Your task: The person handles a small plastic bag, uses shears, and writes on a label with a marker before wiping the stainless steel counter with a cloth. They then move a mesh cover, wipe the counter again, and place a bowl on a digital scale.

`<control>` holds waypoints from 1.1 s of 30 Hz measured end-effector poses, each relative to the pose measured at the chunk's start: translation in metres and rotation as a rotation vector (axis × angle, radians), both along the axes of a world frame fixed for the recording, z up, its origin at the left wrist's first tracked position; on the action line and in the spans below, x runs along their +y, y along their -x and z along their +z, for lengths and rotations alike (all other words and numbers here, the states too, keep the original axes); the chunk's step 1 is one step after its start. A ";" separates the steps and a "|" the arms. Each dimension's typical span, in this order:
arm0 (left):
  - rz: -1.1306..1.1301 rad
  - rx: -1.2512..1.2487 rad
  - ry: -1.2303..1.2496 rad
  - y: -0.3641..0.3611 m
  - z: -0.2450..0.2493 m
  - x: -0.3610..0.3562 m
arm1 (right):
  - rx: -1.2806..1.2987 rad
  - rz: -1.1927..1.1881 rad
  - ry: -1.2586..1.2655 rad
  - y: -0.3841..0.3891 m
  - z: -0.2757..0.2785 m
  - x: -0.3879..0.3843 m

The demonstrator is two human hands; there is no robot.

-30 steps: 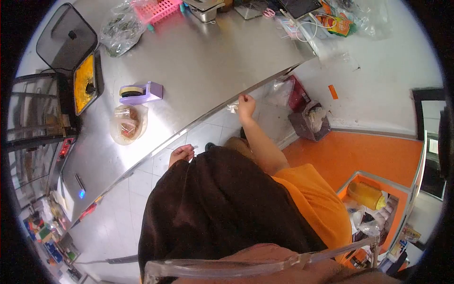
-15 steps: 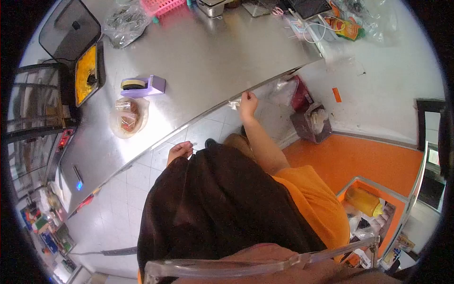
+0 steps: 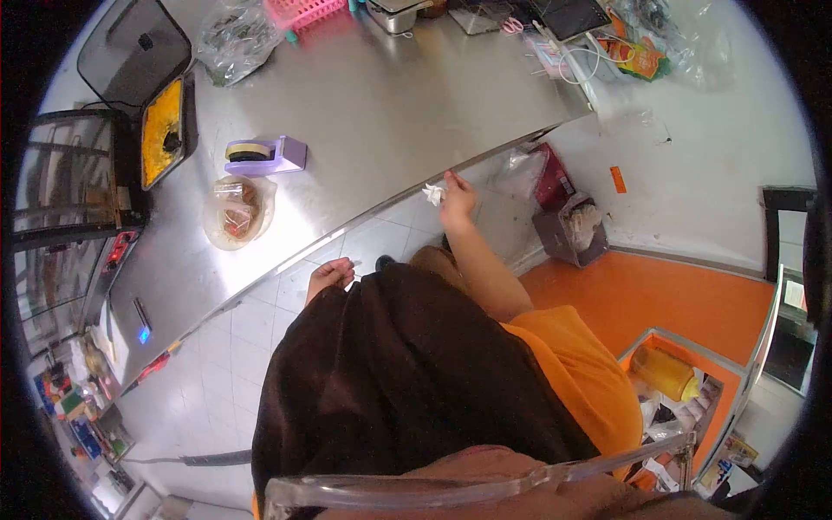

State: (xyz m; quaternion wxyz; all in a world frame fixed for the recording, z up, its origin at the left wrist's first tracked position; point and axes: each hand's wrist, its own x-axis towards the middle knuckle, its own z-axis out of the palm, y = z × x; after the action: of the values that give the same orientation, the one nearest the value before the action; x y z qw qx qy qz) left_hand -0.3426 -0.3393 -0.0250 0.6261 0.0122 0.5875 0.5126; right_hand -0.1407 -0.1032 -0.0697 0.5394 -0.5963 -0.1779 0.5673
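Note:
My right hand (image 3: 458,194) is out past the front edge of the steel table (image 3: 381,113), its fingers pinched on a crumpled white scrap (image 3: 433,194) that looks like tissue or thin plastic. Close to my body, my left hand (image 3: 331,276) hangs below the table edge with curled fingers; whether anything is inside them is hidden. On the table nearest that hand sits a round pale bowl-like container (image 3: 213,227) with a plastic-wrapped reddish-brown item (image 3: 237,217) in it. Behind it stands a purple tape dispenser (image 3: 290,154).
A tray of yellow food (image 3: 159,130) lies at the table's left. A pink basket (image 3: 305,10), a clear plastic bag (image 3: 234,45) and scissors (image 3: 512,25) are at the back. A dark bin (image 3: 568,238) stands on the floor to the right, near an open drawer-like compartment holding a yellow bottle (image 3: 663,373).
My right hand has turned and lowered slightly, so the white scrap shows more fully. My left hand stays put. The view has shifted a little.

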 end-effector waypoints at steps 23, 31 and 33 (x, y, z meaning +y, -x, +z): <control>0.004 0.000 -0.011 -0.004 0.000 -0.008 | -0.570 0.177 -0.368 -0.010 -0.021 -0.003; 0.013 -0.002 -0.016 -0.003 -0.001 -0.012 | -0.283 0.131 -0.210 -0.010 0.008 -0.013; 0.020 -0.008 -0.026 -0.004 0.000 -0.012 | -0.231 0.139 -0.162 -0.008 0.006 -0.009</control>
State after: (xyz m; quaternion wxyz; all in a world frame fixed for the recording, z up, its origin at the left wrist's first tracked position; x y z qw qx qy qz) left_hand -0.3382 -0.3511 -0.0255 0.6229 0.0125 0.5785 0.5264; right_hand -0.1326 -0.1118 -0.0633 0.5211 -0.5981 -0.3248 0.5150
